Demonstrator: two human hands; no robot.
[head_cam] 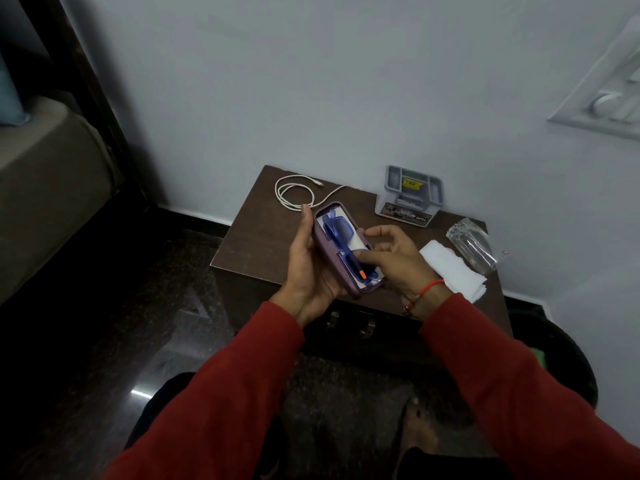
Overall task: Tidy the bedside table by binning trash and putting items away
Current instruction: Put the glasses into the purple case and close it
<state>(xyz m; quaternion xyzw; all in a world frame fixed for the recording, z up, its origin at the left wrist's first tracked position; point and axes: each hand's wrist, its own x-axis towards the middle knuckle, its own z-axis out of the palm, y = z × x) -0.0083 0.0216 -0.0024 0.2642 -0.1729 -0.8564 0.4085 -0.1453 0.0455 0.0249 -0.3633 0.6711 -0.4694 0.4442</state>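
Above a dark worktop (263,237), the left hand (308,268) grips an open case (329,258), long axis near-to-far; right fingers (372,259) press the glasses (337,237) into it.

The folded blue plastic glasses (337,242) lie partly under the right hand's (391,258) fingers — the white wall switch plate (604,102) is blurred, cut off at the right edge.

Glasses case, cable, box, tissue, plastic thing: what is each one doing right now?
Glasses case: open, held in left hand.
Blue glasses: folded, lying in the case, right hand touching them.
White cable: loosely coiled, unplugged.
Grey box: lid on.
Tissue: crumpled, flat.
Clear wrapper: lying crumpled.
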